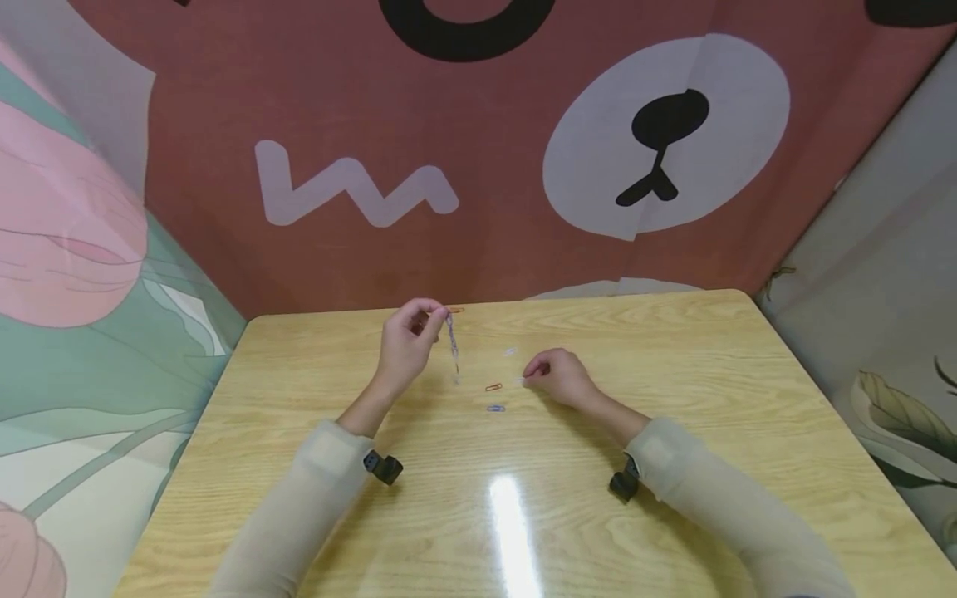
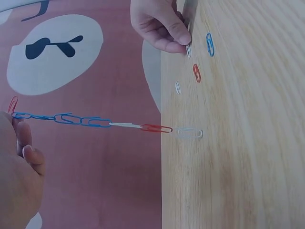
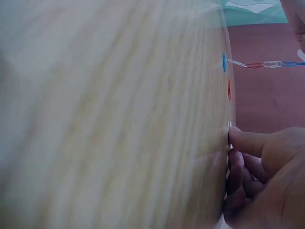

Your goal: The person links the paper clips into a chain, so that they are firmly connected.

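My left hand [image 1: 407, 345] pinches the top of a paper clip chain [image 2: 95, 122] between thumb and fingertips. The chain hangs straight down, its lower end close over the table. A red clip [image 2: 13, 104] shows at the pinched end, followed by several blue ones, a white, a red and a last white clip [image 2: 189, 133]. Down at the tabletop, my right hand [image 1: 564, 378] pinches a loose white paper clip [image 2: 188, 51] between thumb and fingers, partly covering it. The other right fingers are curled under.
Near the right hand, a red paper clip [image 1: 493, 387], a blue paper clip [image 1: 496, 408] and another white paper clip [image 1: 510, 352] lie on the wooden table [image 1: 673, 332]. Behind the table's back edge hangs a reddish-brown cloth [image 1: 359, 266] with a printed bear.
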`<state>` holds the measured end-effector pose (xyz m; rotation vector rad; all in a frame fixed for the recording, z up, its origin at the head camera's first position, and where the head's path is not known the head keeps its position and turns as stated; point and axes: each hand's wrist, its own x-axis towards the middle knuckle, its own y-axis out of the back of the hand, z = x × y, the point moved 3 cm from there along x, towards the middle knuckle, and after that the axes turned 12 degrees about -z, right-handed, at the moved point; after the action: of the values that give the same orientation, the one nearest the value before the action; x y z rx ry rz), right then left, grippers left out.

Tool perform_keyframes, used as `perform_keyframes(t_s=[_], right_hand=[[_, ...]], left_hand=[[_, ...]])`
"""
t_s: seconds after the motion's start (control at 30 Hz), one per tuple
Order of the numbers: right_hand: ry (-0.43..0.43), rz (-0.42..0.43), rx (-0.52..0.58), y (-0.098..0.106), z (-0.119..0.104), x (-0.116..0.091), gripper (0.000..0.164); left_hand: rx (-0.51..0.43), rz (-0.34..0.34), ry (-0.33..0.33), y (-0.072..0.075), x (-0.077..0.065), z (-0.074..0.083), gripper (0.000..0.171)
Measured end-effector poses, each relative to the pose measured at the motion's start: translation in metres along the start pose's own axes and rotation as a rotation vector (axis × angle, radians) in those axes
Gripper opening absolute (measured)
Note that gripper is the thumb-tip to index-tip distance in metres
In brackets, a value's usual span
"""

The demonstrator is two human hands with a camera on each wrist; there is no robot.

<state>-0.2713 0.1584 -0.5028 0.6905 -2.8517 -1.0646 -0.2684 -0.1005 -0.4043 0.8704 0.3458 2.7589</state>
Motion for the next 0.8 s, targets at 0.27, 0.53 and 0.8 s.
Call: perform_keyframes(t_s=[0.27, 0.53, 0.8], right_hand=[[-0.059, 0.003, -0.031, 0.000, -0.004, 0.002, 0.007], [-0.066, 0.000, -0.063, -0.001, -0.004, 0.006, 0.008], [-0.072, -0.056, -0.146, 0.001, -0.010, 0.005, 0.010]], left_hand=[[-0.010, -0.012, 0.005, -0.002, 0.000, 0.030, 0.007], [0.001, -0.020, -0.009, -0.002, 0.000, 0.036, 0.008], [0.005, -0.025, 0.001, -0.003, 0.001, 0.035, 0.009]])
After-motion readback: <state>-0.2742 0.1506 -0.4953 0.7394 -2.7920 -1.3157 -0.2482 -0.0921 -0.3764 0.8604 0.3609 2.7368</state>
